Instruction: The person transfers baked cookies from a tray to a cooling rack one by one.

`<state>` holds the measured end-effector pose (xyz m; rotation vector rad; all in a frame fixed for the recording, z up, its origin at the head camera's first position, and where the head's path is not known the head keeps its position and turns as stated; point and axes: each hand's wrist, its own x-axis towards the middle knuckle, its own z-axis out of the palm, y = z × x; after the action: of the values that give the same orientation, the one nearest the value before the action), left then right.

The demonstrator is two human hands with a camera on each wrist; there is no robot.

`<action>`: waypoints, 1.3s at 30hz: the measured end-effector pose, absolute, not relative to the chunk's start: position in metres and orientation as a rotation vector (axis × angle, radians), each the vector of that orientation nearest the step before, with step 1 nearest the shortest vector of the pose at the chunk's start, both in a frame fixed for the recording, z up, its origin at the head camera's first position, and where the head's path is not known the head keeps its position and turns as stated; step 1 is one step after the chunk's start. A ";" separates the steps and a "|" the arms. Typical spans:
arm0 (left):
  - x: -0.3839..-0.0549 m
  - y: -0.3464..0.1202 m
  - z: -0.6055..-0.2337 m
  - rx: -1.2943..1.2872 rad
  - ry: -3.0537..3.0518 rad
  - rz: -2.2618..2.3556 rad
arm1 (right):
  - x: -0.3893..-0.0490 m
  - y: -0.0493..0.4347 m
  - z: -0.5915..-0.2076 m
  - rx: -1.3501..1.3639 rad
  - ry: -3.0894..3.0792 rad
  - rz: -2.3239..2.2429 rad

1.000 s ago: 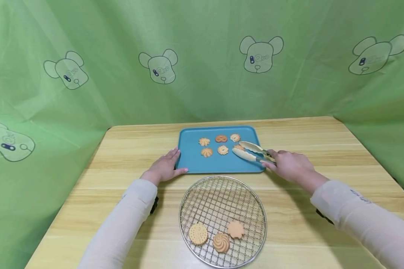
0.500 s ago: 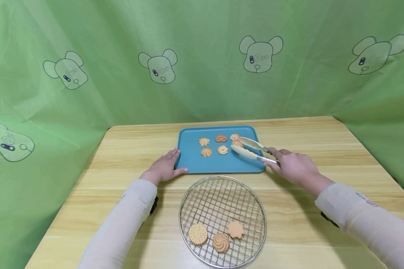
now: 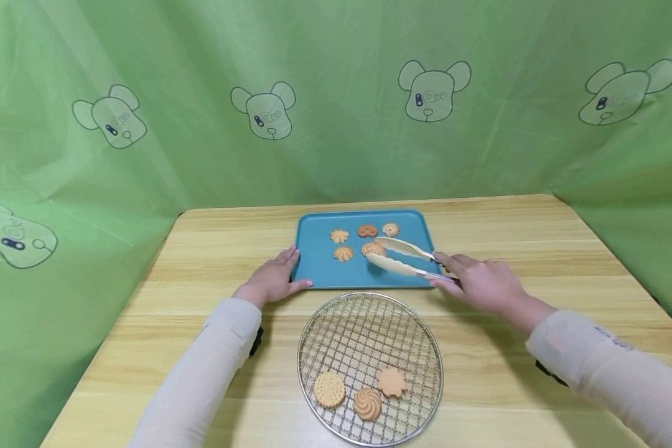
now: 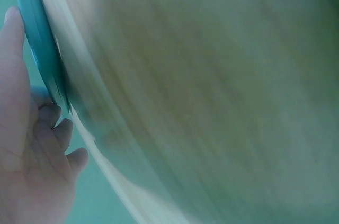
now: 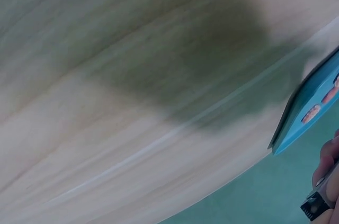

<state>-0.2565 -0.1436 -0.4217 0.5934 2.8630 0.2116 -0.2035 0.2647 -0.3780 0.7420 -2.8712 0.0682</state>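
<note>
In the head view, my left hand (image 3: 270,281) rests at the near left corner of a blue tray (image 3: 316,271), thumb along its front edge and fingers at its left side. My right hand (image 3: 484,285) grips a pair of tongs (image 3: 403,269) by the handles. Between the cream-coloured tong tips is a round ridged cookie (image 3: 374,249); it seems to lie over the ring cookie of the front row, which is mostly hidden. Also on the tray are two fluted cookies (image 3: 339,236), a brown pretzel-shaped cookie (image 3: 367,231) and another ring cookie (image 3: 391,229).
A round wire rack (image 3: 369,336) lies in front of the tray. Near its front edge sit a dotted round cookie (image 3: 330,389), a swirl cookie (image 3: 367,404) and a pinkish scalloped cookie (image 3: 392,382). Behind the wooden table (image 3: 218,242) hangs a green curtain (image 3: 336,162).
The tongs have picked up the front-right cookie and carried it left, past the back-right ring cookie, to the front-row ring cookie. My left hand has stayed at the tray.
</note>
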 end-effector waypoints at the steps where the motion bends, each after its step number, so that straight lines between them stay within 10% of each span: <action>1: -0.257 -0.143 -0.422 0.591 2.862 0.210 | -0.203 0.264 -0.379 0.759 -2.856 0.072; 39: -0.260 -0.144 -0.426 0.585 2.864 0.225 | -0.187 0.236 -0.398 1.422 -2.421 0.180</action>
<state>-0.2598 -0.1440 -0.4258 0.5854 2.8644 0.2246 -0.1874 0.2358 -0.3979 1.4218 -2.4210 0.1801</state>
